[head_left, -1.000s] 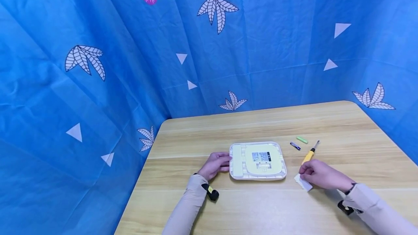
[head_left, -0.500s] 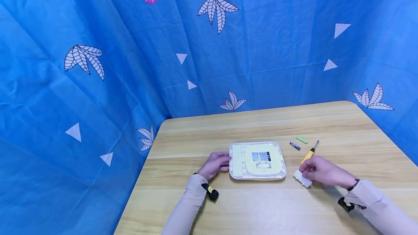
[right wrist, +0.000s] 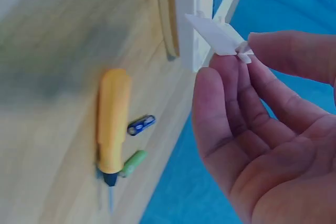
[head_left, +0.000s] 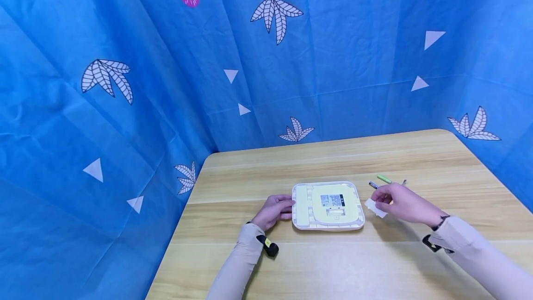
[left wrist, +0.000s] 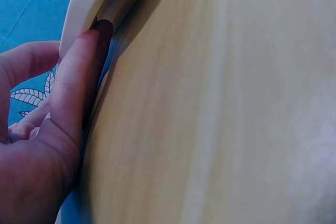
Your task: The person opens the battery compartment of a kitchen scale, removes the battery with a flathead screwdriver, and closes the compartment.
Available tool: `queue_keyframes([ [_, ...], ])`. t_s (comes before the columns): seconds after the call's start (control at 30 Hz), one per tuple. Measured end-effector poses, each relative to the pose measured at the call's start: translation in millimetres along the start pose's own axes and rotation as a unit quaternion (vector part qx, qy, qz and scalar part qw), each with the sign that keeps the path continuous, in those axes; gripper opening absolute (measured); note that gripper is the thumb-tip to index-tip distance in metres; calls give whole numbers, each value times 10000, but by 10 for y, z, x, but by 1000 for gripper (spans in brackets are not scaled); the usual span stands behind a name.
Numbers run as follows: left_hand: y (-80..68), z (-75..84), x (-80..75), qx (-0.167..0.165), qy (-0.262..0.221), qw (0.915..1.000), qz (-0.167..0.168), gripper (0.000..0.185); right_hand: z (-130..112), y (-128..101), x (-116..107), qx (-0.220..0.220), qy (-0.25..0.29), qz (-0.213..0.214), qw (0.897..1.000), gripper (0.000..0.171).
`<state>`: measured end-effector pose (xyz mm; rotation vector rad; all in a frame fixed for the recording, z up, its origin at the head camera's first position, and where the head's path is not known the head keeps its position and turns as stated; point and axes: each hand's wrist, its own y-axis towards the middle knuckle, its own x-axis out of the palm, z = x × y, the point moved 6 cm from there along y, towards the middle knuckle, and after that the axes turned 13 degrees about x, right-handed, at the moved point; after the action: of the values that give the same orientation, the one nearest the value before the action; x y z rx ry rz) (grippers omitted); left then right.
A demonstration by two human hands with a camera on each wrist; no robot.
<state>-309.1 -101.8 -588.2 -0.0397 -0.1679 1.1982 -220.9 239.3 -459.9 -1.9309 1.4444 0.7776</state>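
A flat white rectangular device (head_left: 305, 212), with a printed label and an uncovered battery slot (head_left: 335, 212), lies underside up on the wooden table. My left hand (head_left: 272, 212) holds its left edge; in the left wrist view, the thumb and a finger grip the white rim (left wrist: 86, 9). In my right hand (head_left: 403, 205), a small white plastic battery cover (right wrist: 218, 38) is pinched between thumb and fingertips. That cover is raised above the table, just right of the device and apart from it.
On the table lie a yellow screwdriver (right wrist: 114, 119), a blue battery (right wrist: 142, 125) and a green battery (right wrist: 134, 163). My right hand hides most of the screwdriver in the head view. A blue patterned curtain (head_left: 354, 59) hangs behind the table.
My right hand has lifted the battery cover and carried it leftward and away from me, closer to the device. The left hand and the device have stayed in place.
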Motion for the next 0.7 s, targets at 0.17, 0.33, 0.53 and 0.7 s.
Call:
queue_keyframes([
  [0.17, 13, -11, -11, 18, -3, 10000, 5, 41, -161, 81, 19, -164, -118, 165, 9997, 13],
  [0.33, 12, -2, -11, 8, 1, 10000, -11, 43, -307, 163, 56, -390, -165, 322, 9986, 12],
  [0.53, 10, -3, -14, 10, 40, 10000, -24, 44, -446, 252, 125, -617, -402, 396, 9965, 15],
  [0.7, 14, -6, -5, 22, 2, 10000, -38, 41, -554, 299, 192, -788, -565, 435, 9943, 17],
])
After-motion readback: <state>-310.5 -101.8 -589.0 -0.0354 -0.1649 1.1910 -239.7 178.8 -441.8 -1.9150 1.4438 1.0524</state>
